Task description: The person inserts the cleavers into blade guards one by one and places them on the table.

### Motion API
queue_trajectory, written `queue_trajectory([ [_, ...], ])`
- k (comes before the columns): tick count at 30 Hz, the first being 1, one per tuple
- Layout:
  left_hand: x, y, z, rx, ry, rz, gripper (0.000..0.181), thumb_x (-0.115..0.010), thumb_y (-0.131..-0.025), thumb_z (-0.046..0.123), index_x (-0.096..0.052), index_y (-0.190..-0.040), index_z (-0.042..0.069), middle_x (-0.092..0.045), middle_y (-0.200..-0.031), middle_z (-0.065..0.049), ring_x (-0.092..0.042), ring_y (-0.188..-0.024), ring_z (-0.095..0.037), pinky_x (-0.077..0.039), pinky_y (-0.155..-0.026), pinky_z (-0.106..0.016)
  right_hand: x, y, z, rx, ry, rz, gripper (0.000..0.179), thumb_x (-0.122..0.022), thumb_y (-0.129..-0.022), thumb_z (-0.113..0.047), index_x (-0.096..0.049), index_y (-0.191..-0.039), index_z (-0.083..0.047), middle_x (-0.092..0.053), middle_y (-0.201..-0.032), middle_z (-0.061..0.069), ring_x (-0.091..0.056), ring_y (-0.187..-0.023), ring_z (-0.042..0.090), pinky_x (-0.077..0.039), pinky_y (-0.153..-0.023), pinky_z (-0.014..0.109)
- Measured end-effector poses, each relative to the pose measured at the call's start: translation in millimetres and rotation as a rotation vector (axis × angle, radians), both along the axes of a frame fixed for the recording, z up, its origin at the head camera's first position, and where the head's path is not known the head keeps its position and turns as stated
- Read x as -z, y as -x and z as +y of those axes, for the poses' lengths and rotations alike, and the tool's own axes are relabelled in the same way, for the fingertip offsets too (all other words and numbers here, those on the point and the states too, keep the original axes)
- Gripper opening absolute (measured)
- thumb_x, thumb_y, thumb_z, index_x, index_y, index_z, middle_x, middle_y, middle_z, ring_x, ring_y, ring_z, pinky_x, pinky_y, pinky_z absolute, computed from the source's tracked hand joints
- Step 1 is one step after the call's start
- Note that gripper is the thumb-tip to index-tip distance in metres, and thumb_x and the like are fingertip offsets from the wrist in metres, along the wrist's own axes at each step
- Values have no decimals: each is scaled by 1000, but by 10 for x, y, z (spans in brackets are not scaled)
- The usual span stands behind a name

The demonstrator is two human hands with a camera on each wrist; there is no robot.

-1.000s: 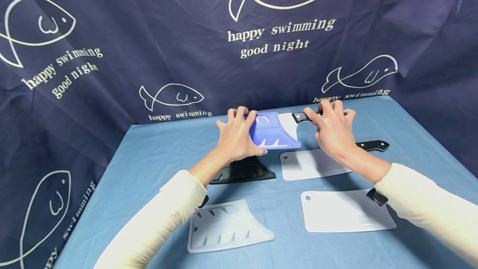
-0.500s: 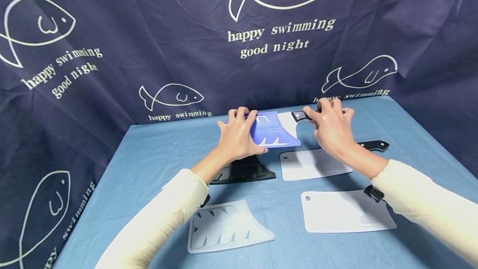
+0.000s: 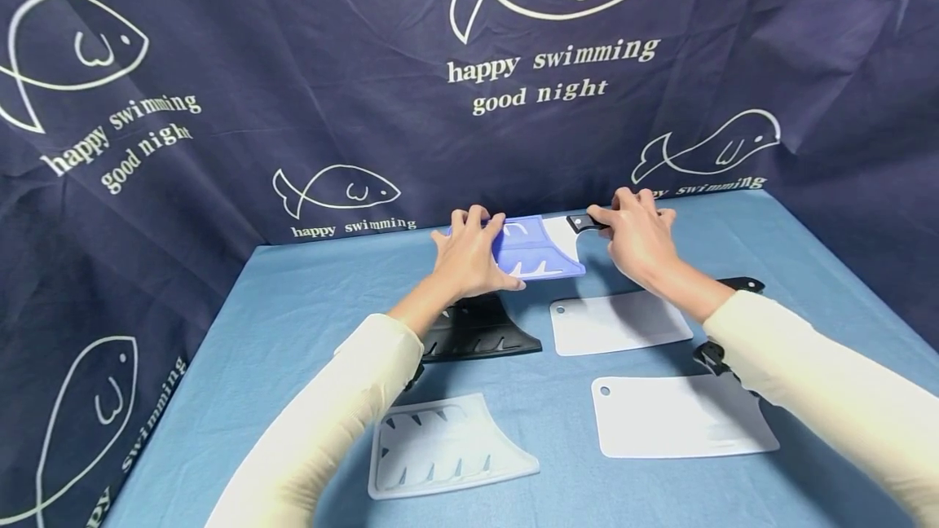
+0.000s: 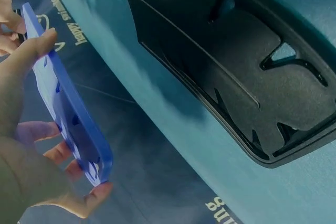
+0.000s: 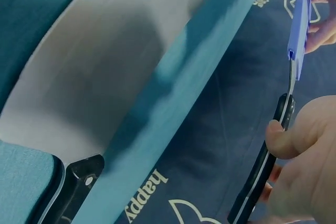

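My left hand point(image 3: 469, 257) grips a blue blade sheath point(image 3: 531, 249) by its edges, fingers over the far side and thumb at the near one. Most of a cleaver's blade point(image 3: 561, 235) sits inside it, with only a strip of metal showing by the handle. Its black handle point(image 5: 261, 163) is held by my right hand point(image 3: 637, 236), thumb along one side. In the right wrist view, sheath and cleaver line up edge-on, raised off the table. The left wrist view shows the sheath point(image 4: 73, 108) between thumb and fingers.
Below the left hand lies a black sheath point(image 3: 484, 331), and nearer a translucent white sheath point(image 3: 451, 451). Two more cleavers lie to the right: a farther cleaver point(image 3: 619, 324) and a nearer cleaver point(image 3: 682, 418), its handle hidden by the sleeve. A dark printed curtain point(image 3: 411, 104) hangs behind the table.
Both hands, with the sheathed cleaver between them, have shifted slightly left and upward in the head view. The strip of bare blade looks about the same. The other sheaths and cleavers have not moved.
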State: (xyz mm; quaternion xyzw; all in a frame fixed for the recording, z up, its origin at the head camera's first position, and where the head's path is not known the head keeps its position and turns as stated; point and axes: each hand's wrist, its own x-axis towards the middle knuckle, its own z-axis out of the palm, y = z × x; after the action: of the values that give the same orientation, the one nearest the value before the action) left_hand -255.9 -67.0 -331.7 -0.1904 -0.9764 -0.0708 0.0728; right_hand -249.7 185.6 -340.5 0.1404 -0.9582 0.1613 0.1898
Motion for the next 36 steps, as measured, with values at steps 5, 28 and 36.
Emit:
queue_trajectory([
  [5,33,98,10,5,21,-49,110,-78,-58,68,-38,-148,20,-36,-137,-5,-27,-125,-28,-31,-88,-63,48,99,32,9,-11,-56,50,-52,-83,10,-64,-125,-13,-43,-97,13,-33,-94,36,-27,-70,58],
  [28,296,459,-84,23,85,-266,107,-71,-66,72,-30,-152,23,-30,-143,-5,-25,-127,-29,-25,-97,-63,225,535,-23,-17,-17,-338,41,-56,-90,-1,-61,-129,-8,-48,-114,18,-34,-117,46,-28,-83,69],
  [36,331,489,-59,14,135,-336,107,-69,-70,70,-26,-153,20,-27,-145,-8,-23,-131,-31,-22,-103,-66,269,634,-76,0,-38,-418,39,-59,-89,-4,-63,-128,-9,-48,-125,21,-38,-115,45,-24,-89,78],
])
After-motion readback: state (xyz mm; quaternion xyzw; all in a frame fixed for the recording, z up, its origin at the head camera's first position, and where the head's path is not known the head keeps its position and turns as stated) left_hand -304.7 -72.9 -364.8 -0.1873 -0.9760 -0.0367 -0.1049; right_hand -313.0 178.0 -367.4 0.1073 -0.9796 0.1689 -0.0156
